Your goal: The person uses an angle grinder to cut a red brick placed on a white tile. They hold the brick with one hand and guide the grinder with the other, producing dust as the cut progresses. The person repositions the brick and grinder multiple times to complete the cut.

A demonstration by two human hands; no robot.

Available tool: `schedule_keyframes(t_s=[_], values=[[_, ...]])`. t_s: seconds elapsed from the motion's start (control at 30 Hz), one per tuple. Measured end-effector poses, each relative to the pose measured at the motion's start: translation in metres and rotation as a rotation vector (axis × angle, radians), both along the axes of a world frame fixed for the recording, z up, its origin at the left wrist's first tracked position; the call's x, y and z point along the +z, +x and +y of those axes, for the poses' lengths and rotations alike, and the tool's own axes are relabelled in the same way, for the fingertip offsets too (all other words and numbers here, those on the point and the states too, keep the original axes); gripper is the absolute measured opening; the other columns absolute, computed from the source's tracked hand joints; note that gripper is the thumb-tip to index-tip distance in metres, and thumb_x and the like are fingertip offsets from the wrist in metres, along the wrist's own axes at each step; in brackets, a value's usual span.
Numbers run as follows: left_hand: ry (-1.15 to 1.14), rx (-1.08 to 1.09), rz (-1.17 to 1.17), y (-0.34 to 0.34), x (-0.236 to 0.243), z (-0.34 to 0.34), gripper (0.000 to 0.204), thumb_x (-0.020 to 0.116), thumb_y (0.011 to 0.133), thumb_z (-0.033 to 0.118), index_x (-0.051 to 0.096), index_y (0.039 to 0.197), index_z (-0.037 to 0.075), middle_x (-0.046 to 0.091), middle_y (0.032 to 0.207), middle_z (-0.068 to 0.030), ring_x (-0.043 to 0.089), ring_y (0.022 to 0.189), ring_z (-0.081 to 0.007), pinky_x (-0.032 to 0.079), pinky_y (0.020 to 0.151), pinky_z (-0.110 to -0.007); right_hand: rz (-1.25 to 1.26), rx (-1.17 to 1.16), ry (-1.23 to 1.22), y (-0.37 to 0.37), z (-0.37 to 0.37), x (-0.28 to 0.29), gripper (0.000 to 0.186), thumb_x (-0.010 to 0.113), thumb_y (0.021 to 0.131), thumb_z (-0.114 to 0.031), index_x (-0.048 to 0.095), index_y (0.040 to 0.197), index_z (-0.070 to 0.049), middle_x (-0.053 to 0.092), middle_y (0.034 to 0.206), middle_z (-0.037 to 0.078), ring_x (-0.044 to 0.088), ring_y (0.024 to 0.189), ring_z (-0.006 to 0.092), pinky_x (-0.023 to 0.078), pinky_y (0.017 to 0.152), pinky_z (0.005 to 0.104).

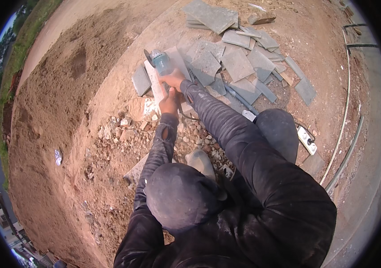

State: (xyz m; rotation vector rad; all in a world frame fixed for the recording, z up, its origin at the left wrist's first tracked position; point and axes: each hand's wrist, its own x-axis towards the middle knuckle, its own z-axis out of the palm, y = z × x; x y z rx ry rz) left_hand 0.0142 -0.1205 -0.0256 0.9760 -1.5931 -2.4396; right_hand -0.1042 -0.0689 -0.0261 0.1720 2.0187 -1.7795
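My right hand [173, 78] is closed on a teal angle grinder [161, 60], whose disc points to the upper left over a pale slab [153, 80] lying on the ground. My left hand [169, 102] is closed round the rear of the grinder, just below my right hand; part of what it grips is hidden. A hazy patch of dust surrounds the tool. A grey tile [140, 81] lies just left of the pale slab, and a dark cord [188, 117] runs from below my hands toward the right.
Broken grey tiles [237, 64] are heaped at the upper right, with a pipe [244, 99] among them. A white power strip [306, 139] lies right of my knee [277, 131]. Rubble [123, 129] is below my hands, a sandy mound [56, 111] at left, hoses [344, 116] at far right.
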Motion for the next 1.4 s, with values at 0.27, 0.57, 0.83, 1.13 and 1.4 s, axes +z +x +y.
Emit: schedule_keyframes(t_s=[0.27,0.57,0.83,1.13,1.4], values=[[-0.003,-0.021,0.000,0.004,-0.006,-0.005,0.043,0.066,0.095,0.028,0.058,0.115,-0.009,0.067,0.100,-0.0123,0.068,0.085,-0.0225,0.057,0.076,-0.035,-0.103,0.062,-0.124,0.004,0.003,0.002,0.071,0.081,0.061,-0.020,0.053,0.120,0.009,0.065,0.105,0.016,0.066,0.090,0.0234,0.054,0.075,0.0330],[0.025,-0.030,0.113,0.006,0.031,0.007,0.063,0.062,0.091,0.054,0.056,0.108,-0.006,0.066,0.086,-0.0116,0.067,0.071,-0.0196,0.058,0.067,-0.033,-0.009,0.059,-0.131,0.013,0.005,0.030,0.066,0.080,0.060,-0.023,0.055,0.115,0.006,0.065,0.103,0.016,0.064,0.089,0.0240,0.053,0.076,0.0346],[0.072,0.108,0.212,0.025,0.066,-0.004,0.043,0.054,0.099,0.045,0.057,0.100,0.002,0.057,0.070,-0.0027,0.050,0.053,-0.0114,0.039,0.048,-0.024,-0.042,0.129,-0.517,0.041,0.003,0.082,0.054,0.078,0.069,-0.029,0.060,0.108,0.003,0.066,0.093,0.014,0.066,0.075,0.0227,0.054,0.065,0.0347],[0.638,-0.017,0.545,0.060,0.067,-0.047,0.055,0.045,0.100,0.051,0.047,0.124,0.001,0.060,0.103,-0.0166,0.045,0.052,-0.0082,0.039,0.040,-0.018,-0.435,0.448,-0.874,0.070,-0.014,0.085,0.042,0.076,0.077,-0.033,0.062,0.097,0.001,0.065,0.076,0.010,0.060,0.048,0.0180,0.053,0.040,0.0292],[0.161,-0.050,-0.033,0.087,0.059,-0.092,0.071,0.043,0.098,0.058,0.049,0.127,-0.007,0.061,0.111,-0.0175,0.065,0.076,-0.0206,0.055,0.064,-0.028,-0.047,0.423,-0.532,0.074,-0.037,0.076,0.037,0.077,0.072,-0.026,0.064,0.095,-0.001,0.065,0.081,0.006,0.061,0.067,0.0143,0.051,0.060,0.0295]])
